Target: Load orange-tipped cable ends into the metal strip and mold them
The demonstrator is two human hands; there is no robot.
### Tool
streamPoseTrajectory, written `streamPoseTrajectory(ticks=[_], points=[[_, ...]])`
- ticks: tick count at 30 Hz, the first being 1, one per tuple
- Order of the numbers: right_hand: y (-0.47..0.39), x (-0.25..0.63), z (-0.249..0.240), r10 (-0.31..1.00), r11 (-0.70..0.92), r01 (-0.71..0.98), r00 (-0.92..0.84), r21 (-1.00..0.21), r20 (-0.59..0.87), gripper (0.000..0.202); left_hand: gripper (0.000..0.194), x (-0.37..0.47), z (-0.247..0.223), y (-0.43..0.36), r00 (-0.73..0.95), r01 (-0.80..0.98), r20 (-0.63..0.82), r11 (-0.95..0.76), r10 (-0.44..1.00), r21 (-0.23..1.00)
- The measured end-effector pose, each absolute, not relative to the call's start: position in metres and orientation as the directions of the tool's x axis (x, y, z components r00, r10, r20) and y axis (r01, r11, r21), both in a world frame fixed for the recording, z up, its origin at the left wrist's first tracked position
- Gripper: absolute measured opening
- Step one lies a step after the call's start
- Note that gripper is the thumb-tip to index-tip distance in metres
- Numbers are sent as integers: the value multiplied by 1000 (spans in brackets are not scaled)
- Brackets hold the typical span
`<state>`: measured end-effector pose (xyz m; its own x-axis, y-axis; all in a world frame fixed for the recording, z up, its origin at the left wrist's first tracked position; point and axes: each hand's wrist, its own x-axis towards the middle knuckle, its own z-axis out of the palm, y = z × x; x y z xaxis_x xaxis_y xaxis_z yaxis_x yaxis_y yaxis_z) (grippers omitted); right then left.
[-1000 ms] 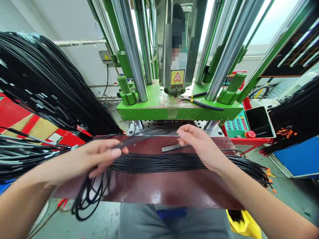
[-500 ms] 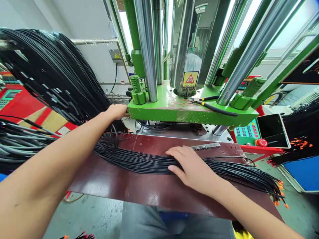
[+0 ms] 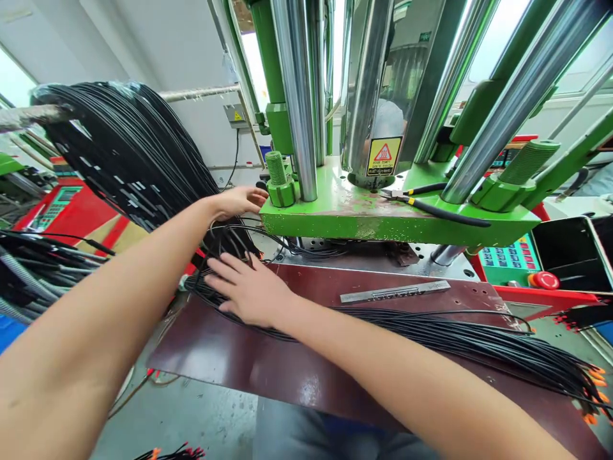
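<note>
Our two hands are at the left end of the thin black cables.
Our right hand (image 3: 251, 291) is open, fingers spread on the long bunch of thin black cables (image 3: 431, 335), maybe so the loose loops don't slide. Our left hand (image 3: 239, 201) is half bent by the near left corner of the thick green metal block (image 3: 335, 225); we can't tell if it grips anything. The cables lie across the shiny dark red worktop (image 3: 268, 367), back from its front edge, so there is room to move along the front. Their orange tips poke past the right edge. The flat silver metal strip (image 3: 395, 292) lies behind them, near the back edge. The black and yellow pliers (image 3: 447, 214) rest on the block.
</note>
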<state>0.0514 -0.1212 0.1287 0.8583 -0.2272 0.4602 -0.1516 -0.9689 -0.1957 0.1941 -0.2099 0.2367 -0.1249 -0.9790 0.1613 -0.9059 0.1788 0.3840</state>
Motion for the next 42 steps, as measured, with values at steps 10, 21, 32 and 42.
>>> streamPoseTrajectory(ticks=[10, 21, 32, 42], points=[[-176, 41, 131, -444, -794, -242, 858, -557, 260, 42, 52, 198, 185, -125, -20, -937, 400, 157, -916, 312], [-70, -220, 97, -707, -706, -640, 659, -303, 256, 60, 43, 184, 125, -67, -474, -848, 383, 529, -793, 45], [-63, -290, 69, -716, -691, -715, 656, -106, 239, 46, 42, 196, 113, -27, -536, -835, 17, 533, -844, 137], [-57, -352, 53, -754, -630, -773, 586, -73, 298, 53, 33, 242, 112, -23, -479, -862, 0, 471, -878, 187]])
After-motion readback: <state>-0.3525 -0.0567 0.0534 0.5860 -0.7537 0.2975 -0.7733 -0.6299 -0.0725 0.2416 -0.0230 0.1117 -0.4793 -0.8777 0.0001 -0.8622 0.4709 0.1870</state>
